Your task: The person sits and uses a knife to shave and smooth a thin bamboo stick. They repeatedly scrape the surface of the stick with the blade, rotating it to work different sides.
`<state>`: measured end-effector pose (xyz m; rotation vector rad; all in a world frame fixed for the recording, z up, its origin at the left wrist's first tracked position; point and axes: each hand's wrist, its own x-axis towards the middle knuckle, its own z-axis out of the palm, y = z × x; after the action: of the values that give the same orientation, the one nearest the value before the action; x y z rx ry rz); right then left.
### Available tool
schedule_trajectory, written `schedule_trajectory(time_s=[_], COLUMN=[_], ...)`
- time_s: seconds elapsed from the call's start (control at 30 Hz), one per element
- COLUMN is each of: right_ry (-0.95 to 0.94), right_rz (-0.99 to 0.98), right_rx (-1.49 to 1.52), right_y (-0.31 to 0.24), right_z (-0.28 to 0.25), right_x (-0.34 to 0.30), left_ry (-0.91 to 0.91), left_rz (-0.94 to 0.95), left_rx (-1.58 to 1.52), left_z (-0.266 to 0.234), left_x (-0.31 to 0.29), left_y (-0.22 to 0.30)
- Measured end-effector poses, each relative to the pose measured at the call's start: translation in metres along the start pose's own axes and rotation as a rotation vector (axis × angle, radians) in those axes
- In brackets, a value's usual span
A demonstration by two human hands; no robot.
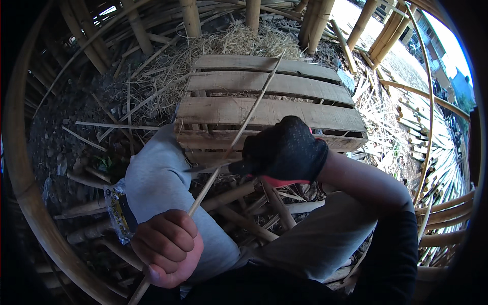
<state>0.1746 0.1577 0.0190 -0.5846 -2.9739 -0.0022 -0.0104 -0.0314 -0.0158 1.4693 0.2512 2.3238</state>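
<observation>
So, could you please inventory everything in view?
Strip: one, tan, slanting across the middle
Knife: one, dark-handled, crossing the strip
Crate: one, brown, upper centre
Shavings: one heap, pale yellow, behind crate
Poles: many, tan, all around
Canes: many, pale, right side
Packet: one, clear and yellow, lower left
Buildings: count unclear, greyish, upper right
Trousers: one pair, grey, lower centre
Shirt: one, black, lower edge
Left hand: one, bare, holding the strip
Right hand: one, black-gloved, holding the knife
</observation>
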Motion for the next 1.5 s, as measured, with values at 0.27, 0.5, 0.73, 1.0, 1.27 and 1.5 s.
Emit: schedule_trajectory(time_s=[0.27, 0.5, 0.73, 1.0, 1.27, 1.5], right_ry=[-0.122, -0.181, -0.05, -0.089, 0.156, 0.084], right_rz=[0.098, 0.422, -0.028, 0.232, -0.002, -0.003], right_rx=[0.009, -0.22, -0.096, -0.067, 0.143, 0.076], right_y=[0.021, 0.123, 0.051, 0.088, 0.031, -0.035], right_z=[-0.001, 0.011, 0.006, 0.032, 0.03, 0.008], right_x=[0.004, 0.01, 0.008, 0.001, 0.005, -0.004], left_ry=[-0.077, -0.144, -0.11, 0.009, 0.166, 0.176], left_rz=[0.003, 0.003, -0.002, 0.001, -0.132, -0.068], left_rx=[-0.044, -0.083, -0.026, 0.002, 0.029, -0.027], left_z=[-0.003, 0.0, -0.005, -0.001, 0.002, -0.017], left_x=[0.002, 0.003, 0.002, 0.0, 0.001, 0.005], left_y=[-0.003, -0.007, 0.001, -0.003, 0.001, 0.011])
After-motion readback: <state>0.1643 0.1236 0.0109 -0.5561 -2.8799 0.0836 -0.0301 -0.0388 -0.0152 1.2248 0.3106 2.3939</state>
